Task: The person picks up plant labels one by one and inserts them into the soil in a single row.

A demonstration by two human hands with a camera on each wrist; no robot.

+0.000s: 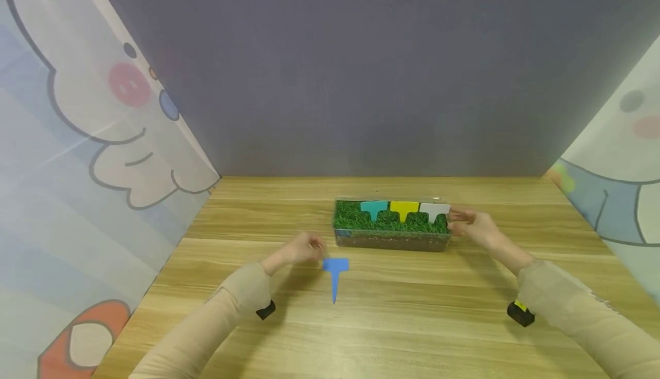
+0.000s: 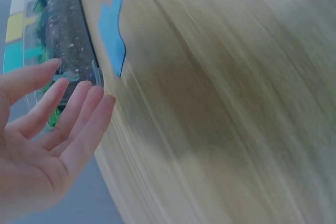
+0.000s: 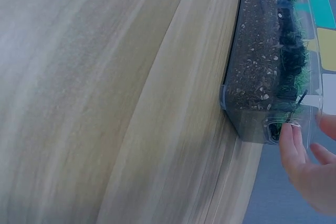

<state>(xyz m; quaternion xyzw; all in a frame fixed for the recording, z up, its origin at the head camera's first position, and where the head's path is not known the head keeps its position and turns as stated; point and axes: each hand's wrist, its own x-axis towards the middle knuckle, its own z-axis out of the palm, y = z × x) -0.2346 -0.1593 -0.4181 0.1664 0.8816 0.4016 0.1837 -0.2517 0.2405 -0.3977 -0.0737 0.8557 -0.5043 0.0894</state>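
A clear planter box (image 1: 392, 240) with dark soil and green grass stands on the wooden table. Teal (image 1: 373, 208), yellow (image 1: 404, 208) and white (image 1: 435, 210) T-shaped plant labels stand in its grass. My right hand (image 1: 475, 228) is at the box's right end; in the right wrist view its fingertips (image 3: 288, 136) touch the end wall by the handle, thumb apart near the rim. A blue plant label (image 1: 336, 267) lies flat before the box, stem toward me. Just left of it hovers my left hand (image 1: 305, 247), fingers loosely bent, holding nothing (image 2: 58, 129).
The wooden table (image 1: 412, 333) runs back to a grey wall (image 1: 381, 70). Cartoon-printed curtains (image 1: 62, 196) border both sides. Each sleeve carries a small black wrist device, one on the left (image 1: 266, 310) and one on the right (image 1: 521, 314).
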